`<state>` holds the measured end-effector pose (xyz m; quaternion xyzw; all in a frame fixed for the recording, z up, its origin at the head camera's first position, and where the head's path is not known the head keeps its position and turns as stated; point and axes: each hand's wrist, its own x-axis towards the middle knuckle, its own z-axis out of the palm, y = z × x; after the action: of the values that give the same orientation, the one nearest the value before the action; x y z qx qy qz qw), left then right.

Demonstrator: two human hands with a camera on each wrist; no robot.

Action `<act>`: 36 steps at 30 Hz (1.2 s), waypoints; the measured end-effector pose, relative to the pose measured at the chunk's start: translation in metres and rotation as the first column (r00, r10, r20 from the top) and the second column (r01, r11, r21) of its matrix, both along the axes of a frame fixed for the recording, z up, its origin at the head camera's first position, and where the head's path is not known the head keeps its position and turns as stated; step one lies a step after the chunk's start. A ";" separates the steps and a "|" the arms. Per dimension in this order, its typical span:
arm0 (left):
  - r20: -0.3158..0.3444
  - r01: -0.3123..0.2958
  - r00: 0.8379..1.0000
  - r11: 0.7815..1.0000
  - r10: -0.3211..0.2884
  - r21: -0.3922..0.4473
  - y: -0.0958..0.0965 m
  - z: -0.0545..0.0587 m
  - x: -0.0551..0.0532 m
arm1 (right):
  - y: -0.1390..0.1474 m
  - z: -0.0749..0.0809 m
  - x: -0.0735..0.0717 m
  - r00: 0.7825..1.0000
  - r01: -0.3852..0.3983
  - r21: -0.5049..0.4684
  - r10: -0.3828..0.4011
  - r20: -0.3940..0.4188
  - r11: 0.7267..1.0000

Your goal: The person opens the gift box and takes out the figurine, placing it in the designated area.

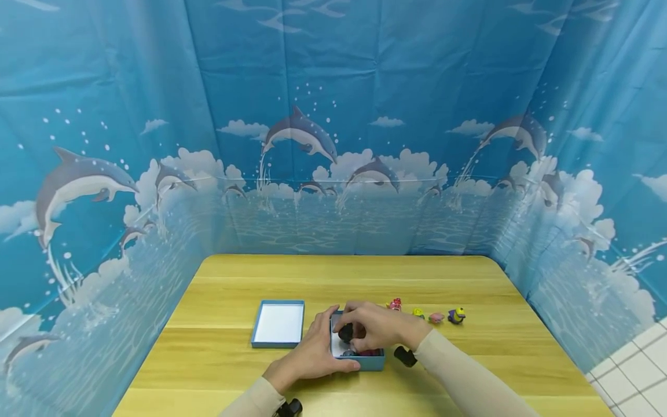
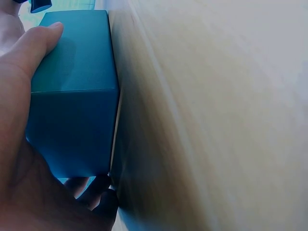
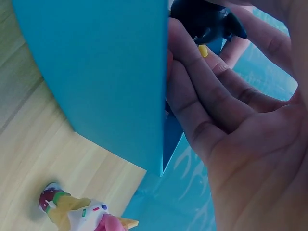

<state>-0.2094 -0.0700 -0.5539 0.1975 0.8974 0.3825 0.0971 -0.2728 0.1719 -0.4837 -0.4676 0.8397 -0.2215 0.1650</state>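
Observation:
A blue box (image 1: 371, 364) with a white inside stands open-topped on the table. My left hand (image 1: 315, 346) grips it at the left, its thumb along the near wall (image 2: 72, 130) and fingers reaching round the far end. At the box's opening, my right hand (image 1: 379, 325) holds a small black toy figure (image 1: 345, 332) with its fingertips. A bit of yellow shows under that dark glossy figure (image 3: 204, 21) in the right wrist view. Inside the box lie other small items, greyish and dark red, partly hidden by the right hand.
Left of the box lies a shallow blue lid (image 1: 278, 324) with a white inside. Several small toys stand to the right, among them a red-pink figure (image 1: 395, 304), a pink one (image 1: 436, 317) and a purple-and-yellow one (image 1: 456, 315). A dolphin-print curtain (image 1: 333, 220) surrounds the wooden table (image 1: 219, 370).

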 end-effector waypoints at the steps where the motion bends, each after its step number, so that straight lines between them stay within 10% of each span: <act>1: -0.003 0.000 1.000 1.000 0.000 -0.002 0.000 0.000 0.000 | 0.000 0.000 0.000 1.000 0.002 -0.008 -0.002 0.001 1.000; 36: -0.010 -0.018 1.000 1.000 0.018 -0.016 0.002 0.000 0.001 | 0.017 0.002 0.013 0.999 0.033 -0.167 -0.028 0.031 0.985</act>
<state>-0.2083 -0.0676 -0.5542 0.1907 0.9026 0.3750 0.0907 -0.2601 0.1884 -0.4816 -0.4637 0.8227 -0.3005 0.1336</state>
